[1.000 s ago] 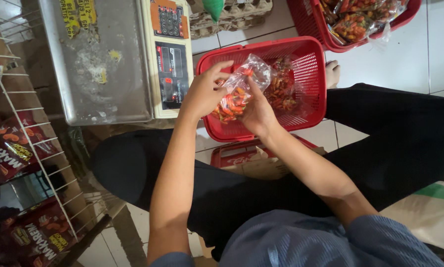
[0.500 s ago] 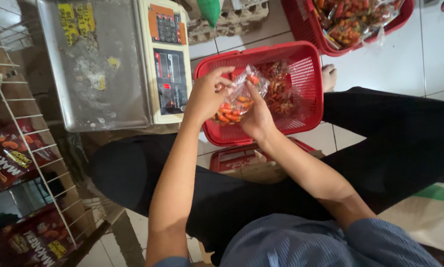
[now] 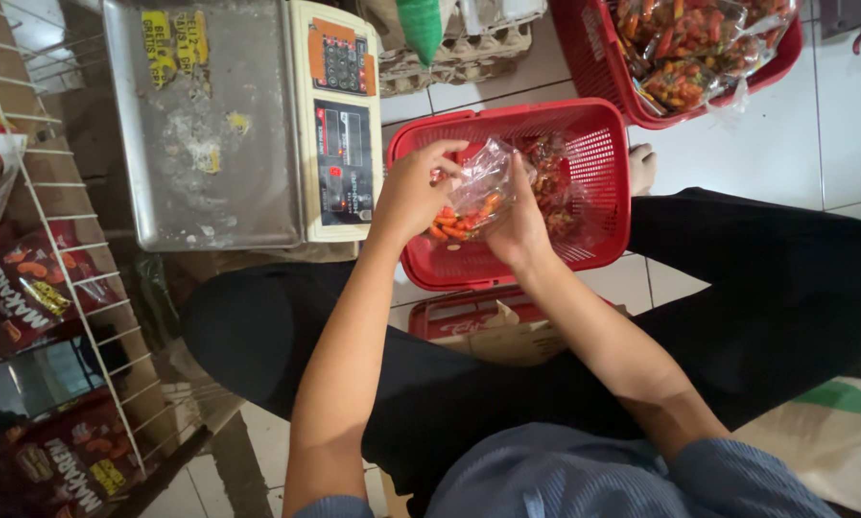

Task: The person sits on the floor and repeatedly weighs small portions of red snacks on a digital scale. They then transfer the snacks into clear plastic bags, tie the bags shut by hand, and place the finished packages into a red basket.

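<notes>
Both hands hold a small clear plastic bag of red and orange chilies over a red plastic basket. My left hand grips the bag's left side, fingers on its open top. My right hand grips its right side, thumb up along the plastic. More loose chilies lie inside the basket behind the bag. I sit with my legs in black trousers under the basket.
A digital weighing scale with a steel pan stands left of the basket. Another red basket holding filled chili bags sits at the top right. A white wire rack with snack packets runs along the left. Egg trays lie behind.
The bag and both hands have dropped lower into the basket and shifted slightly right. The grip on the bag is unchanged.
</notes>
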